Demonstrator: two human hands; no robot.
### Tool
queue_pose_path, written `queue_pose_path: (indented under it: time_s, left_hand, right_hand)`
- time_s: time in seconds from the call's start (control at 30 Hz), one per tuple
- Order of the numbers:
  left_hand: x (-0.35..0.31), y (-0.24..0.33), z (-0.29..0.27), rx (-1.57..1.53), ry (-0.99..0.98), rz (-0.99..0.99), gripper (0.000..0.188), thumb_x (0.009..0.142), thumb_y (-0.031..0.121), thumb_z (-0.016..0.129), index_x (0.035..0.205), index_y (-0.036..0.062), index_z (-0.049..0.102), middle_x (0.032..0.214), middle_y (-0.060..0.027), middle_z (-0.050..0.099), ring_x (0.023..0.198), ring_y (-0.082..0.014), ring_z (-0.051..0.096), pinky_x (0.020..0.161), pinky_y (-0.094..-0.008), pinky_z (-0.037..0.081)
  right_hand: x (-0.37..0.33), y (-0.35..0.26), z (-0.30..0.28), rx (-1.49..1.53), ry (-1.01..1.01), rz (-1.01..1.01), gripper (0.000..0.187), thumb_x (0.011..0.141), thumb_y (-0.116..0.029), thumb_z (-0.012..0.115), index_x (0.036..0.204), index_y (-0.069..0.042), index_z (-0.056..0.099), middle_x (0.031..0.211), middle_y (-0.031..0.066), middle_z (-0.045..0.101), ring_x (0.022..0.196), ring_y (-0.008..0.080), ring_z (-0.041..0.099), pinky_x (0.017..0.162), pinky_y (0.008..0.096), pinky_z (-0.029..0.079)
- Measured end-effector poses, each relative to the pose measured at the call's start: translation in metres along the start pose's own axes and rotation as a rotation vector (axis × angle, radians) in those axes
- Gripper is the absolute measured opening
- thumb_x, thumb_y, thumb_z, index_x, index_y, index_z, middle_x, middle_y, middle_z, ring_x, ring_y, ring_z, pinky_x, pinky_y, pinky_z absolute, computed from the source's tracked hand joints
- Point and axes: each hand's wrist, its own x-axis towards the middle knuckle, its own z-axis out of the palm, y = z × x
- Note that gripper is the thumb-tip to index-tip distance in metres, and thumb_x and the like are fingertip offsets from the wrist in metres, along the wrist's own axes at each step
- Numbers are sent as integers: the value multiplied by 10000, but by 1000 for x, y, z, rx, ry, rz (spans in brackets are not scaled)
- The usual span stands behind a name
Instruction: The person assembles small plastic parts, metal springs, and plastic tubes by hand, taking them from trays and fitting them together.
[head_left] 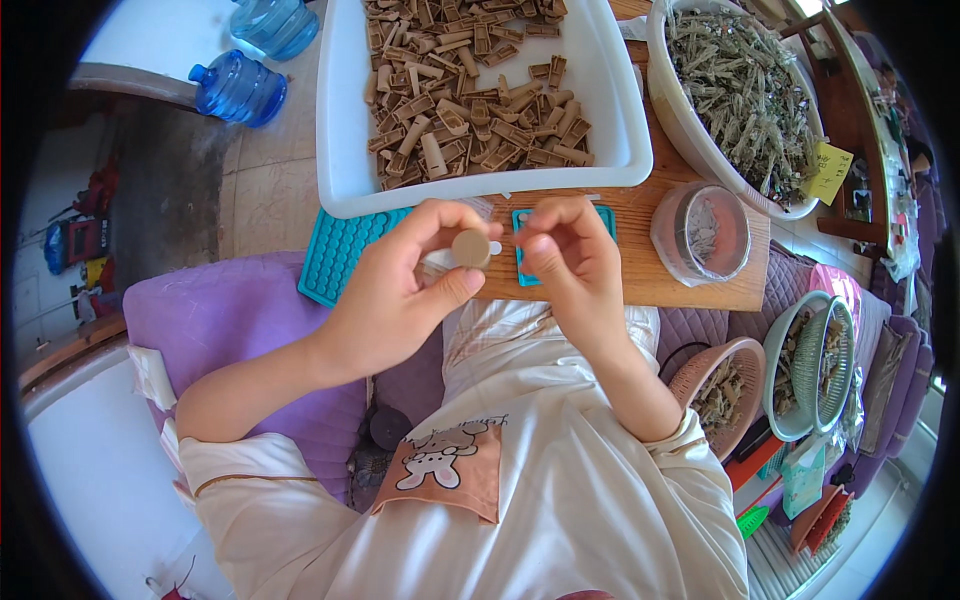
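Observation:
In my left hand [400,275] a small tan plastic cylinder [471,249] is held between thumb and fingers, its round flat end showing. A small white disc [495,248] sits at the cylinder's right side. Close by on the right, my right hand [578,265] has thumb and forefinger drawn together; anything between them is too small to make out. Under my hands lie a teal tray with rows of round cups [345,250] on the left and a smaller teal tray [527,268] on the right, partly hidden by my right hand.
A white tub [490,183] full of tan plastic pieces covers the wooden table's [640,285] far side. To its right stand a large basin [665,110] of clear and dark parts and a round, plastic-lined container [665,235]. Baskets [755,375] of parts sit lower right; blue water bottles [240,90] stand far left.

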Motion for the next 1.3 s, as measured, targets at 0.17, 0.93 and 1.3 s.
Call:
queue_pose_path:
  time_s: [0.17, 0.93, 1.3]
  left_hand:
    - [-2, -10, -1, 705, 130, 774, 206, 709, 56, 623, 887, 68, 520, 972, -69, 547, 918, -210, 567, 686, -299, 484]
    - [-11, -10, 14, 357, -118, 436, 436, 613, 237, 705, 918, -8, 512, 857, -103, 580, 749, -170, 582, 644, -266, 469]
    - [14, -12, 0, 702, -444, 128, 342, 704, 273, 660, 903, 17, 550, 860, -141, 596, 763, -283, 591, 661, -337, 470]
  right_hand:
    - [-22, -3, 8, 664, -244, 471, 352, 899, -397, 365, 954, -66, 471, 901, 30, 499, 840, 95, 493, 708, 241, 426]
    - [-31, 1, 39, 342, -447, -173, 116, 859, -130, 441, 905, -50, 512, 795, 7, 482, 717, 82, 446, 638, 206, 377]
    - [-91, 23, -102, 217, -220, 390, 293, 737, 97, 374, 978, -12, 503, 884, 73, 541, 833, 162, 546, 743, 270, 434]
